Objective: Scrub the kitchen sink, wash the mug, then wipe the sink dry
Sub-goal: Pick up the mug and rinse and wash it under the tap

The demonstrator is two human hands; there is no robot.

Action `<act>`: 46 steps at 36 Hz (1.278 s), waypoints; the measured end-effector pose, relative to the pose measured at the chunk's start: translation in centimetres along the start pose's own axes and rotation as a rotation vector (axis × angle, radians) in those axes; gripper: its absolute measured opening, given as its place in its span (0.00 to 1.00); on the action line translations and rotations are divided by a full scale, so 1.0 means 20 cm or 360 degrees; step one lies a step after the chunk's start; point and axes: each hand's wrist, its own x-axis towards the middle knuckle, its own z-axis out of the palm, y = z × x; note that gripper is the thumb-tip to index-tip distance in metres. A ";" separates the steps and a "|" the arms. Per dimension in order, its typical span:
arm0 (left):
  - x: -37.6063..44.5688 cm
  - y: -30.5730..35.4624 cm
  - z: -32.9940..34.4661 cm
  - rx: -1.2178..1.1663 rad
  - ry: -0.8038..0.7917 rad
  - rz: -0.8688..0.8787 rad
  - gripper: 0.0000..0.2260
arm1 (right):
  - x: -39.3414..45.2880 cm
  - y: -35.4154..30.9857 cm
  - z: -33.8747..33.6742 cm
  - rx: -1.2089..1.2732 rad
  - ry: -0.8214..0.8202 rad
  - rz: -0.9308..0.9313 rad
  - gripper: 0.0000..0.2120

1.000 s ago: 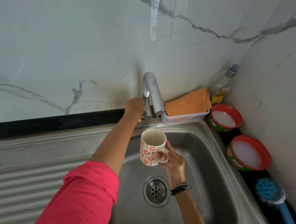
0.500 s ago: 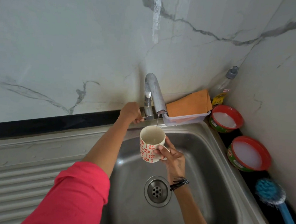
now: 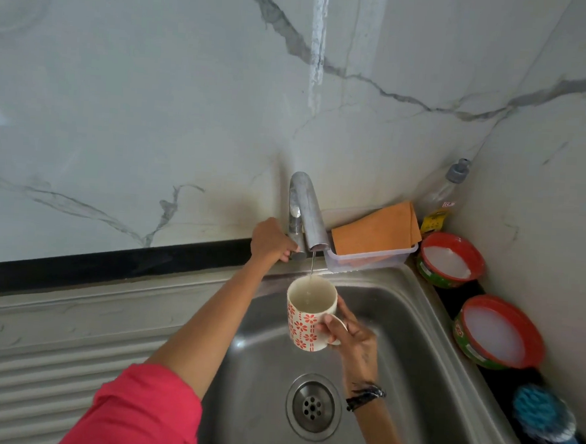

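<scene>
A white mug (image 3: 308, 313) with red flower print is held upright over the steel sink (image 3: 411, 345), right under the tap spout (image 3: 311, 216). My right hand (image 3: 353, 338) grips the mug by its handle. A thin stream of water falls from the spout into the mug. My left hand (image 3: 271, 239) grips the tap handle at the base of the tap, left of the spout. The drain (image 3: 313, 407) lies below the mug.
An orange cloth (image 3: 377, 228) lies on a clear plastic tray (image 3: 368, 262) behind the sink. Two red-rimmed tubs of white paste (image 3: 450, 260) (image 3: 496, 332), a clear bottle (image 3: 446, 193) and a blue brush (image 3: 544, 417) line the right edge. A ribbed drainboard (image 3: 35, 370) is on the left.
My left hand has slid from the top of the tap handle to its left side. The water stream stays thin. The mug has barely moved.
</scene>
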 end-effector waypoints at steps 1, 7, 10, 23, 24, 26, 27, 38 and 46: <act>-0.01 0.02 0.00 0.0105 0.0003 0.0067 0.10 | -0.01 0.00 0.00 -0.0010 -0.0010 -0.0008 0.30; 0.00 0.05 0.05 0.0437 0.0129 0.0375 0.15 | -0.01 -0.01 0.00 -0.0071 0.0013 0.0004 0.31; -0.01 0.06 0.05 0.0409 0.0132 0.0432 0.16 | 0.00 -0.02 0.02 -0.0005 0.0006 0.0021 0.22; -0.14 -0.66 0.04 0.0117 0.0193 0.0292 0.31 | 0.04 -0.07 0.04 -0.1042 -0.0264 0.0015 0.25; -0.16 -0.73 0.03 0.0241 0.0235 0.0249 0.36 | 0.04 -0.08 0.08 -0.1218 -0.0319 0.0008 0.22; -0.16 -0.86 0.01 0.0456 0.0353 0.0128 0.51 | 0.05 -0.10 0.15 -0.1388 -0.0398 0.0023 0.22; -0.16 -0.91 0.01 0.0535 0.0396 0.0037 0.58 | 0.06 -0.10 0.19 -0.1392 -0.0421 0.0053 0.20; -0.09 -0.94 0.26 0.0861 0.0388 0.0176 0.42 | 0.22 -0.17 0.36 -0.1508 -0.0292 0.0077 0.15; -0.09 -0.79 0.48 0.1013 -0.0020 0.0913 0.38 | 0.11 -0.18 0.02 -0.1172 0.0244 -0.0002 0.08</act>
